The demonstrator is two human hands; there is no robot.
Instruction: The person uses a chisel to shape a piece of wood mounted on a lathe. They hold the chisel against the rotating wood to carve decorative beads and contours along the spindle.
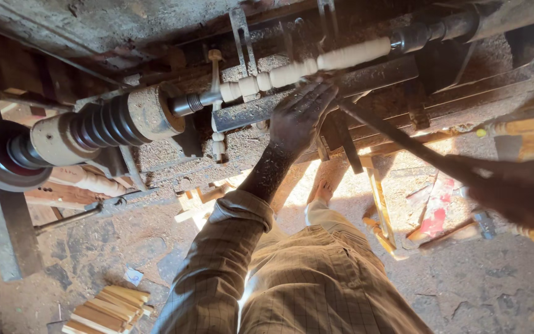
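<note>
- The left hand [300, 117] lies flat, fingers spread and loose, pressing the tip of a long chisel [397, 137] onto the metal rest bar [316, 94].
- The right hand [517, 188], blurred, is wrapped tight around the chisel's handle end.
- Just above the left fingers, a pale turned spindle [307, 67] sits in the lathe.
- Left of it, a grooved pulley [103, 124].
- Below, wood strips [107, 309] lie on the floor.

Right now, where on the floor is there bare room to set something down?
Bare floor lies right of the person's leg, below the hammer. Another patch lies between the sleeve and the stack of wood strips. Around the left hand, spindle and tool rest it is crowded.
</note>
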